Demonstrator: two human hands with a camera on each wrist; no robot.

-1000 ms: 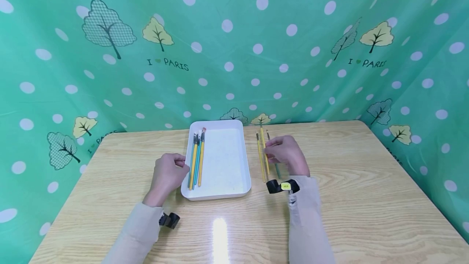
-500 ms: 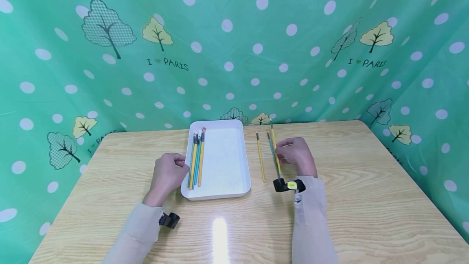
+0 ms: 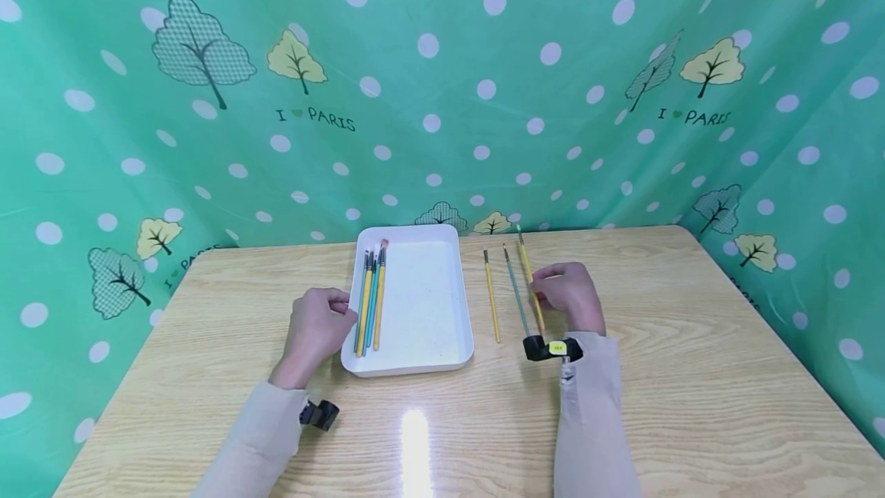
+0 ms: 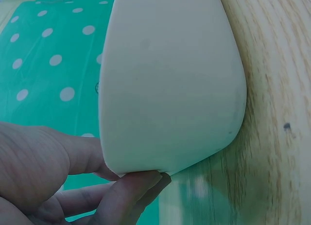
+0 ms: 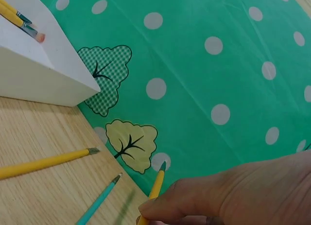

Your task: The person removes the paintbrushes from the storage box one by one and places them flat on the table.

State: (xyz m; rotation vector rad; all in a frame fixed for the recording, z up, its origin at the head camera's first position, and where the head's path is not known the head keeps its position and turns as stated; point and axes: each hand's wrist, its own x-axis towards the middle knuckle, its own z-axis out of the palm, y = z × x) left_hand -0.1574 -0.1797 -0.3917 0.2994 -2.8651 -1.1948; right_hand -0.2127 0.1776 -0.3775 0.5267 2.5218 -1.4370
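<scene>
White walls frame the tray [image 3: 425, 306] at the far edge of a wooden table [image 3: 677, 375] in the head view, where a person's left hand [image 3: 314, 333] pinches its left side and the right hand [image 3: 570, 294] grips a yellow brush [image 3: 526, 260] off to the tray's right. Between tray and right hand lie a second yellow brush [image 3: 492, 296] and, nearer the hand, a teal brush [image 3: 516, 290], apart from each other. Inside the tray, a row of yellow and teal brushes [image 3: 379, 306] lines the left wall, bristles pointing away from the person. Both arms wear pale sleeves [image 3: 591, 413], and a green dotted cloth [image 3: 429, 98] printed with trees hangs behind. In the left wrist view, bent fingers [image 4: 129, 193] clasp the tray's edge near a corner, its outer wall filling the middle. In the right wrist view, thumb and finger hold the yellow brush, its dark tip standing out against the cloth; whether it touches the table cannot be told. The tray's corner, with bristles showing inside, appears at upper left.
</scene>
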